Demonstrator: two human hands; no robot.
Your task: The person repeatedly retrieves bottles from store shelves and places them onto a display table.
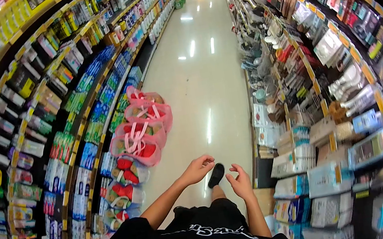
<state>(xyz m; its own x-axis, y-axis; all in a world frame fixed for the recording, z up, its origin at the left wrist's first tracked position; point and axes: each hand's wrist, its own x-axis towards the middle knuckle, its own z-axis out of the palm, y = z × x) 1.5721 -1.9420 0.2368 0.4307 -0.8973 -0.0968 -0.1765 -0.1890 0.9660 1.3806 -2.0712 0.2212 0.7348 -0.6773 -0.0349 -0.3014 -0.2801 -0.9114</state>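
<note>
- While stretching lengthwise up the aisle, visible on the glossy pale floor [215,80] as a row of pink translucent bags [149,126] with ribbon handles, beside the left shelves [81,122].
- Counted: about four.
- Loosely curled, open fingers on left hand [199,167]; spread, half-bent on right hand [239,179].

head-worn, facing down and forward

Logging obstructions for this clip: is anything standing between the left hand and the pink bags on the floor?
Nothing visible stands between the left hand and the pink bags; only bare floor shows in that gap.
</note>
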